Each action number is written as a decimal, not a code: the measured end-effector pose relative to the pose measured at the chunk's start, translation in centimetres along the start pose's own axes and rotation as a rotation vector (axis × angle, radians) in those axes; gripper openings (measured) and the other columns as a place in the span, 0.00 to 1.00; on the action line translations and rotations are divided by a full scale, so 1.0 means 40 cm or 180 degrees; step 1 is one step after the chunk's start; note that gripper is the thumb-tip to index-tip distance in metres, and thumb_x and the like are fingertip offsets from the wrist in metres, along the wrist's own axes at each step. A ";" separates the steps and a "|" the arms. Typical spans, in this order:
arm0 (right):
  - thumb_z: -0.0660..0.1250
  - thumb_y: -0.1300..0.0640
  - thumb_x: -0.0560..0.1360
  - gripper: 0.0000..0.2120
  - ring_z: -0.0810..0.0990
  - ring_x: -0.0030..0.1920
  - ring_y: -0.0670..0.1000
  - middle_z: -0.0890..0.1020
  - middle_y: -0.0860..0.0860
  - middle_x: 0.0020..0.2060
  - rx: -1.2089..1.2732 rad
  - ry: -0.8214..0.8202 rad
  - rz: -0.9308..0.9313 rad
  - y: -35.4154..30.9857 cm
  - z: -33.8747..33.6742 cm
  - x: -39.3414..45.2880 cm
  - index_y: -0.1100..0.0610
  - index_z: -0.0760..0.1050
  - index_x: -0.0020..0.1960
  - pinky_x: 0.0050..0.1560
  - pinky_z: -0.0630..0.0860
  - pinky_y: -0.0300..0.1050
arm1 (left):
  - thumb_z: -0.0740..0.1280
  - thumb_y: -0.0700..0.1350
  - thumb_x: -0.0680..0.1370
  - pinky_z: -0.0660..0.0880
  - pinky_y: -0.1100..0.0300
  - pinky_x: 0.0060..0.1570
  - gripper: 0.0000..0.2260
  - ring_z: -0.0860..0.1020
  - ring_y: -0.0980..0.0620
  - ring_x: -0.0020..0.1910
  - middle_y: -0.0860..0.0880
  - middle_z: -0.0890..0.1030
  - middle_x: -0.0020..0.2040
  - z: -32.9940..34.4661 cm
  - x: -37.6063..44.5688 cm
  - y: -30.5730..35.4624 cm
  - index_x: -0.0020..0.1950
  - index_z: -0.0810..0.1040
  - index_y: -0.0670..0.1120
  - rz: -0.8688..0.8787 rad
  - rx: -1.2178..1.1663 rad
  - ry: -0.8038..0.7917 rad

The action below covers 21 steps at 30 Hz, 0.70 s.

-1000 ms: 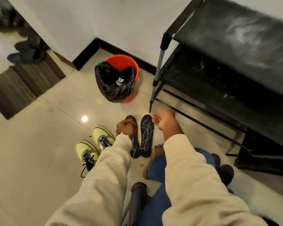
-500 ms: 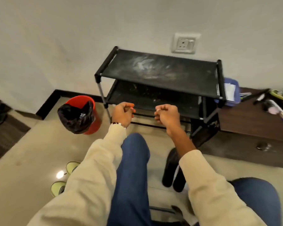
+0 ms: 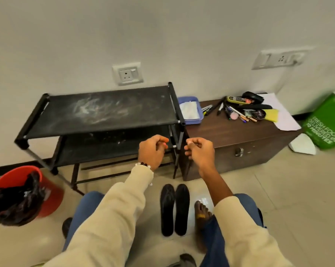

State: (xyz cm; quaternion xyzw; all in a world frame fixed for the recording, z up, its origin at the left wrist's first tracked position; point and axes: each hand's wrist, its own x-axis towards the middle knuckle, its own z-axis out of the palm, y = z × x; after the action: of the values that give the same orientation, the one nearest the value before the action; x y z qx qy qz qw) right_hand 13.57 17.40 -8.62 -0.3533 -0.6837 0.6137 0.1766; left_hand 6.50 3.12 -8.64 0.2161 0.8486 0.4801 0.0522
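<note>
Both my hands are raised in front of me with nothing in them. My left hand (image 3: 153, 151), with a bead bracelet at the wrist, has its fingers curled in toward the thumb. My right hand (image 3: 200, 151) is curled the same way, a short gap to its right. Two black insoles (image 3: 174, 209) lie side by side on the tiled floor below the hands, between my knees. A black two-tier shoe rack (image 3: 105, 112) with a dusty top stands against the wall just behind my hands.
A red bucket (image 3: 53, 191) lined with a black bag (image 3: 14, 203) stands at the left. A dark wooden chest (image 3: 240, 135) right of the rack carries a blue tray (image 3: 191, 120), pens and papers. A green bag (image 3: 326, 124) leans far right. My bare foot (image 3: 201, 212) rests beside the insoles.
My head has tilted up from the floor to the rack and wall. My hands left the insoles on the floor and rose, curled, in front of the rack.
</note>
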 end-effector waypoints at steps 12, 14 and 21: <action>0.69 0.56 0.75 0.06 0.80 0.47 0.52 0.83 0.53 0.44 -0.1736 0.0209 -0.0465 0.016 -0.039 0.531 0.58 0.80 0.49 0.51 0.77 0.47 | 0.63 0.47 0.79 0.62 0.49 0.62 0.09 0.70 0.48 0.63 0.52 0.79 0.58 0.173 0.490 0.092 0.55 0.80 0.52 0.1031 0.2110 -0.0267; 0.68 0.54 0.75 0.09 0.79 0.51 0.54 0.82 0.54 0.49 -0.2247 -0.0005 -0.0614 0.038 -0.005 0.625 0.56 0.79 0.54 0.53 0.77 0.48 | 0.62 0.49 0.80 0.56 0.45 0.68 0.09 0.70 0.49 0.65 0.52 0.78 0.60 0.201 0.554 0.085 0.57 0.80 0.53 0.1022 0.2413 -0.0397; 0.63 0.43 0.77 0.20 0.64 0.67 0.58 0.74 0.55 0.63 -0.4160 -0.0763 -0.0984 0.062 0.086 0.777 0.45 0.70 0.68 0.66 0.60 0.58 | 0.62 0.51 0.80 0.44 0.36 0.71 0.10 0.69 0.48 0.66 0.51 0.78 0.59 0.242 0.665 0.046 0.58 0.79 0.54 0.0809 0.2689 -0.0762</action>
State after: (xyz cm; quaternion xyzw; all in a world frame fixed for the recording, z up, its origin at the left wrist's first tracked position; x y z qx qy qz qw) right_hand -9.46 36.68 -17.61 -0.2152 -0.9714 0.0774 -0.0643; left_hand -14.03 22.70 -9.09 0.3748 0.9247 0.0662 -0.0021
